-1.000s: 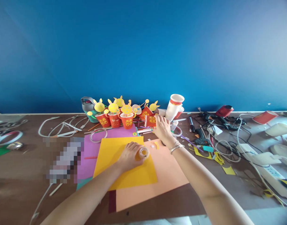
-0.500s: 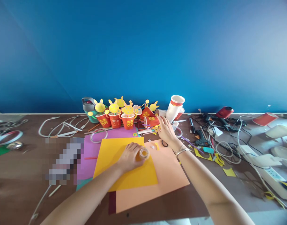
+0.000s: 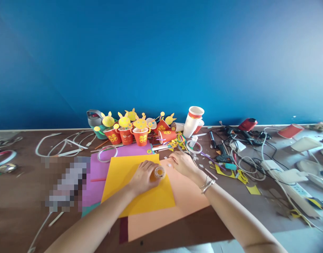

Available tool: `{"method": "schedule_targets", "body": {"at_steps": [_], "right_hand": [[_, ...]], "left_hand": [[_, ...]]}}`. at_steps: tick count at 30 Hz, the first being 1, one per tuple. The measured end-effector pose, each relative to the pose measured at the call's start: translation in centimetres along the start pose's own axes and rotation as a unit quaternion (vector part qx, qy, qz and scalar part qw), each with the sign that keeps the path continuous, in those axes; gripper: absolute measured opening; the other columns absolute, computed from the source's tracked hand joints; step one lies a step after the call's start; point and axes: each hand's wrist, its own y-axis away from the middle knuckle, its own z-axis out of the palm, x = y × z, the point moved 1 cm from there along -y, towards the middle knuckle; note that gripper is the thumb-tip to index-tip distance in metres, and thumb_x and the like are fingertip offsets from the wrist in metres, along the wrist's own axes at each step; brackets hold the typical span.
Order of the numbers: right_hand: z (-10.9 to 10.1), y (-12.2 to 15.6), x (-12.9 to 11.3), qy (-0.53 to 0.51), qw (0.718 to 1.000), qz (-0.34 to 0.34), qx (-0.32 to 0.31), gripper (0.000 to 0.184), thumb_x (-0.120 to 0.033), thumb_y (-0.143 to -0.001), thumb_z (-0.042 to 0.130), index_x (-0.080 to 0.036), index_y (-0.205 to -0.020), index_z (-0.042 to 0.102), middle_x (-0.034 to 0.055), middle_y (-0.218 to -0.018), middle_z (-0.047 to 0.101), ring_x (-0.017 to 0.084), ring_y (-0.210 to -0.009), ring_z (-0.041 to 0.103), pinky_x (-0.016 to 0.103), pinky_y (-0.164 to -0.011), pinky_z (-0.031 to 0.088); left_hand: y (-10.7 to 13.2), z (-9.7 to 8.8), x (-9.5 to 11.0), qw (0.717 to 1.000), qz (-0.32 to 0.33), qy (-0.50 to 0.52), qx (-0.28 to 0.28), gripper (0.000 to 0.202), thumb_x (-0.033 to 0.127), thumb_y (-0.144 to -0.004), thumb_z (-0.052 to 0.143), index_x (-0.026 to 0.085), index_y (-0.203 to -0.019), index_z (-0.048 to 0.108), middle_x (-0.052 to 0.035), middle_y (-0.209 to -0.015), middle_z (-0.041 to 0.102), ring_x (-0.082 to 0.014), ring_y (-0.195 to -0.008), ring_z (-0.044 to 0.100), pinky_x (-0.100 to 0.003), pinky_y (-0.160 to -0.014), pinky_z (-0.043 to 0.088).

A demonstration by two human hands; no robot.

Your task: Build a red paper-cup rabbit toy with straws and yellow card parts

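My left hand point(image 3: 145, 174) is wrapped round a small see-through cylinder point(image 3: 159, 172) with a ring-shaped top, upright over the yellow sheet point(image 3: 140, 200). What kind of thing it is, I cannot make out. My right hand point(image 3: 182, 163) is low over the top edge of the peach sheet point(image 3: 187, 196), its fingers bent down and close together. Whatever lies under those fingers is hidden. Beyond the hands stands a row of red paper cups point(image 3: 140, 137) with yellow paper animal heads; one red cup point(image 3: 167, 136) lies on its side.
White stacked paper cups point(image 3: 192, 123) stand by the blue wall. On the right are a glue gun point(image 3: 224, 154), tangled cables, a power strip point(image 3: 293, 189) and yellow paper scraps. A tape roll point(image 3: 194, 147) lies behind my right hand. A purple sheet point(image 3: 95, 172) and a bottle point(image 3: 96, 121) are left.
My right hand has come back from the tipped red cup, down to the peach sheet, where it covers a dark loop seen before. My left hand keeps its hold; the view shifted slightly.
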Motion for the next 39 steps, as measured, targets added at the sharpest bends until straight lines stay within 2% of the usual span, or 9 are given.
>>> {"method": "schedule_targets", "body": {"at_steps": [6,9,12,17,20,26,39], "right_hand": [[0.6,-1.6,0.2,0.045,0.999,0.001,0.031,0.022,-0.013,-0.089,0.049,-0.018,-0.089,0.070,0.0067,-0.094,0.070,0.019,-0.089,0.062,0.028,-0.079,0.043],[0.5,-2.9,0.8,0.080,0.996,-0.012,0.044,0.027,-0.014,-0.091,0.045,-0.018,-0.087,0.071,0.0078,-0.091,0.070,0.020,-0.090,0.061,0.029,-0.081,0.043],[0.7,-3.8,0.7,0.088,0.995,-0.034,0.043,0.029,-0.015,-0.093,0.043,-0.018,-0.089,0.072,0.0087,-0.094,0.070,0.020,-0.093,0.059,0.030,-0.082,0.044],[1.3,-4.9,0.2,0.120,0.992,-0.039,0.022,0.030,-0.012,-0.092,0.042,-0.018,-0.098,0.071,0.0091,-0.101,0.069,0.021,-0.098,0.057,0.030,-0.087,0.042],[1.5,-5.3,0.1,0.131,0.991,-0.037,0.014,0.028,-0.013,-0.092,0.042,-0.016,-0.095,0.070,0.0110,-0.101,0.067,0.022,-0.097,0.057,0.031,-0.086,0.042],[2.0,-5.7,0.3,0.131,0.991,-0.035,0.017,0.026,-0.011,-0.091,0.042,-0.015,-0.102,0.065,0.0123,-0.102,0.066,0.023,-0.101,0.056,0.032,-0.086,0.042],[1.6,-5.8,0.3,0.149,0.985,-0.086,-0.020,0.025,-0.007,-0.087,0.046,-0.015,-0.100,0.066,0.0115,-0.101,0.066,0.024,-0.104,0.053,0.032,-0.087,0.040]], "left_hand": [[0.1,-0.2,0.2,1.000,-0.003,-0.002,-0.001,0.036,0.029,-0.076,0.064,0.020,-0.109,0.056,-0.0080,-0.104,0.063,-0.0253,-0.099,0.055,-0.042,-0.088,0.044],[0.1,-0.2,0.1,1.000,-0.014,0.000,0.001,0.046,0.034,-0.074,0.066,0.021,-0.116,0.053,-0.0085,-0.107,0.062,-0.0265,-0.102,0.055,-0.043,-0.090,0.044],[0.2,-0.1,0.0,1.000,-0.023,0.001,0.002,0.057,0.037,-0.070,0.070,0.022,-0.121,0.050,-0.0081,-0.109,0.062,-0.0271,-0.104,0.055,-0.044,-0.092,0.044],[0.1,-0.1,-0.1,0.999,-0.034,0.006,-0.008,0.062,0.035,-0.069,0.071,0.022,-0.124,0.047,-0.0079,-0.113,0.061,-0.0275,-0.106,0.055,-0.045,-0.094,0.044],[0.1,-0.1,-0.1,0.999,-0.035,0.005,-0.011,0.060,0.034,-0.070,0.070,0.022,-0.124,0.047,-0.0083,-0.113,0.061,-0.0278,-0.106,0.055,-0.045,-0.095,0.043],[0.1,-0.1,-0.1,1.000,-0.023,-0.005,-0.012,0.056,0.037,-0.072,0.070,0.021,-0.122,0.050,-0.0092,-0.113,0.061,-0.0280,-0.106,0.055,-0.044,-0.094,0.044],[-0.1,-0.3,0.1,1.000,0.001,-0.026,-0.013,0.038,0.040,-0.078,0.065,0.021,-0.109,0.057,-0.0068,-0.102,0.061,-0.0246,-0.098,0.055,-0.040,-0.089,0.045]]}}
